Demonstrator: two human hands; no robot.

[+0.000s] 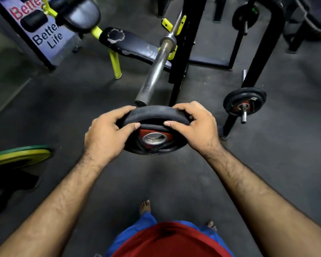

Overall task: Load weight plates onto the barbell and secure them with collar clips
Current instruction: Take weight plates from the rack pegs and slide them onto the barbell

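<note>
A black weight plate [152, 115] with a red centre and a steel-ringed hole is held upright in front of me. My left hand [107, 134] grips its left rim and my right hand [195, 125] grips its right rim. Just beyond the plate's top edge is the bare end of the barbell sleeve [154, 75], a steel tube that rests on the rack and points toward me. The sleeve carries no plate. No collar clip is in view.
A black rack upright [182, 52] stands right of the sleeve. A storage peg holds black plates [245, 101] at the right. A torn black bench [130, 43] with yellow legs lies behind. A green and yellow plate [19, 154] is at the left. My bare feet [145, 205] are below.
</note>
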